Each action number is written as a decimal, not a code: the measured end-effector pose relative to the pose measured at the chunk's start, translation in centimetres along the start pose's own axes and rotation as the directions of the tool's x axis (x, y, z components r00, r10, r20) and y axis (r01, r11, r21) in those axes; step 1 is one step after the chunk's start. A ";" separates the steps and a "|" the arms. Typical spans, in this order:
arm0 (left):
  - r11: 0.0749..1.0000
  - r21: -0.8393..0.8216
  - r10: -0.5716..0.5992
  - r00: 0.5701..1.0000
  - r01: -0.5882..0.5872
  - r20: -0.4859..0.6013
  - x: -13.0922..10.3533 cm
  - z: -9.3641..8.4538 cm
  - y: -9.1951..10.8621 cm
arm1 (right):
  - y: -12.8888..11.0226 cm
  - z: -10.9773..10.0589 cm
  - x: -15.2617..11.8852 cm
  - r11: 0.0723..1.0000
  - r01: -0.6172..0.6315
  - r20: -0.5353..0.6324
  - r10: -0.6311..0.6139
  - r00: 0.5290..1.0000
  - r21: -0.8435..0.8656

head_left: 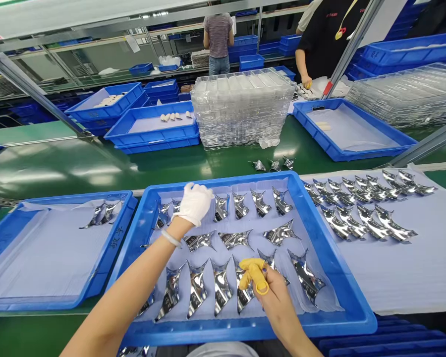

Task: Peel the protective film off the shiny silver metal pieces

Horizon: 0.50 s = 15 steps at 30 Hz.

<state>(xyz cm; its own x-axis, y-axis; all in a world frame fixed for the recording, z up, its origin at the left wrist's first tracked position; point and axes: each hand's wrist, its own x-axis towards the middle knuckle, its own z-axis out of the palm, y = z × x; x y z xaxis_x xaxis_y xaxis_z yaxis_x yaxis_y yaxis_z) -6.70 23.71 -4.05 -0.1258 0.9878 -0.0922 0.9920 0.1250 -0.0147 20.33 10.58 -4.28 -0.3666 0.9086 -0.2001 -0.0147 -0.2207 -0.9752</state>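
My left hand (195, 202), in a white glove, is over the back row of shiny metal parts in the middle blue tray (245, 332). Its fingers are bent downward, and whether they hold a part is hidden. Above the front row, my right hand (258, 277) has yellow covers on its fingertips. Those fingers are bent over a metal part (244, 296), and the contact cannot be made out. Several shiny curved parts lie in rows on the tray's white lining, such as one part (222, 287) in the front row and another (235, 239) in the middle row.
Left is a blue tray (7, 292) with two metal parts (103, 213). Right, several parts (382, 223) lie on a white sheet (401, 277). Three small pieces (274, 165) sit behind the middle tray. Clear plastic trays (241, 109) are stacked farther back. Two people stand beyond.
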 end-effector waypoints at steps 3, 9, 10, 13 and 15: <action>0.995 -0.093 0.042 0.999 -0.040 0.019 0.8 0.7 2.6 | 0.4 0.1 0.1 0.998 -0.039 0.031 0.040 0.999 -0.049; 0.923 -0.384 0.015 0.999 -0.025 -0.029 0.2 -0.7 3.3 | 1.4 0.0 -0.1 0.998 -0.070 -0.025 0.070 0.997 0.011; 0.896 -0.444 0.006 0.999 -0.026 -0.045 -0.6 -1.4 3.1 | 1.2 0.0 -0.1 0.996 -0.083 -0.045 0.085 0.995 0.042; 0.786 -0.617 -0.020 0.996 -0.041 -0.091 -4.3 -3.5 2.9 | 0.3 0.3 -0.1 0.975 -0.123 -0.057 0.136 0.989 0.187; 0.695 -0.717 -0.030 0.993 -0.060 -0.113 -7.6 -4.4 3.3 | -0.7 0.8 -0.1 0.949 -0.139 -0.028 0.153 0.988 0.282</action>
<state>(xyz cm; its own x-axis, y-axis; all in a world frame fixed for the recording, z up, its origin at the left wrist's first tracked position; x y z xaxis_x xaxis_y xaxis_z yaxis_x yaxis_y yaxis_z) -2.48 17.03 1.01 -0.1546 0.9877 0.0209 0.6991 0.0945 0.7088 19.62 10.38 -3.52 -0.3384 0.8736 -0.3497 -0.2249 -0.4360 -0.8714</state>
